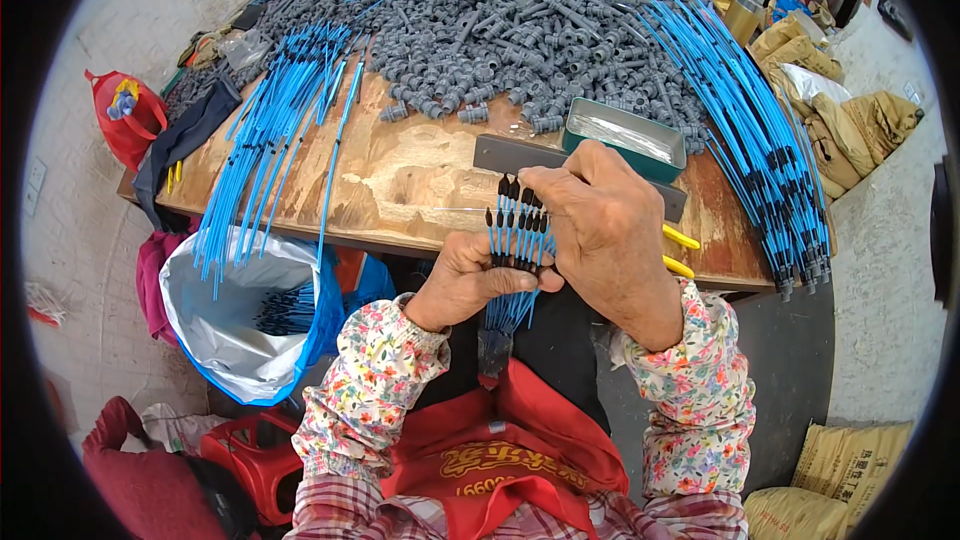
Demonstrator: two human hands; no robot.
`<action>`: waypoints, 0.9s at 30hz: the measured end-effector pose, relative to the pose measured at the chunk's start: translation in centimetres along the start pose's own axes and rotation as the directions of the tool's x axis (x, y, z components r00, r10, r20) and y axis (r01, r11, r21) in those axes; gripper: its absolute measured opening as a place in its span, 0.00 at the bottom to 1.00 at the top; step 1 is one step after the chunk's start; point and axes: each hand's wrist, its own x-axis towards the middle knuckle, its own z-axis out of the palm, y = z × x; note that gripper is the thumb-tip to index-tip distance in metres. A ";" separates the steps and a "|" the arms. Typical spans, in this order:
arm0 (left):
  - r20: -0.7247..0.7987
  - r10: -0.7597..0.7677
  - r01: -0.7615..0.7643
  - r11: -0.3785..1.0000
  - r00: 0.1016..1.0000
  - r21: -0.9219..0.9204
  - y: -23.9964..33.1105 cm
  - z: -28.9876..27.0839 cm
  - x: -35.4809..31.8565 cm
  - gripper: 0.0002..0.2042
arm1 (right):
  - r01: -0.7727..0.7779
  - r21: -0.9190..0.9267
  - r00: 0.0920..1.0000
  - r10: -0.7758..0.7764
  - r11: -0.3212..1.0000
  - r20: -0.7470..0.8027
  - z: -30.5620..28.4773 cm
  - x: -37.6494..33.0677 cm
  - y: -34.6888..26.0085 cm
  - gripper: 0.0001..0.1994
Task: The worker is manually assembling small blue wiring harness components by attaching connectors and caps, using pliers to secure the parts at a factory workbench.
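My left hand [470,278] is closed around a small bundle of thin blue rods with black tips [518,225]. The bundle stands roughly upright over my lap, its black ends fanned at the top and its blue lengths hanging below my fingers. My right hand [615,225] is pinched at the bundle's upper right; whatever lies between its fingertips is hidden. A fine pale wire [460,209] sticks out to the left of the tips. Just beyond my right hand, a green tin [573,140] holds many thin pale wires [622,132], beside a flat dark bar [507,156].
Grey ribbed plastic fittings [500,40] are heaped across the wooden table [400,175]. Blue rods lie in bundles at left [260,140] and right [735,100]. Yellow tool handles [680,237] jut over the right edge. A lined blue bag [235,280] hangs at left, above a red stool [250,460].
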 end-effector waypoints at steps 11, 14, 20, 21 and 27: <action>0.008 0.011 -0.011 0.999 1.000 0.047 0.2 -0.1 0.1 0.11 | 0.001 0.200 1.000 0.000 0.980 -0.005 0.9 0.3 0.9 0.13; 0.008 -0.002 0.002 0.999 1.000 0.036 0.0 -0.1 0.2 0.10 | -0.002 0.340 0.998 -0.017 0.940 0.054 0.9 0.6 1.4 0.16; 0.011 -0.053 0.052 0.997 0.999 0.056 0.4 0.2 0.3 0.09 | 0.033 0.444 0.968 -0.139 0.895 0.208 0.2 1.6 1.8 0.25; 0.012 -0.053 0.052 0.997 0.999 0.055 0.4 0.3 0.3 0.09 | 0.032 0.443 0.968 -0.138 0.896 0.209 0.0 1.6 1.8 0.25; -0.015 -0.072 0.072 0.997 0.997 -0.027 0.1 0.4 0.2 0.08 | -0.131 0.481 0.980 0.039 0.867 0.197 -1.2 0.4 2.0 0.25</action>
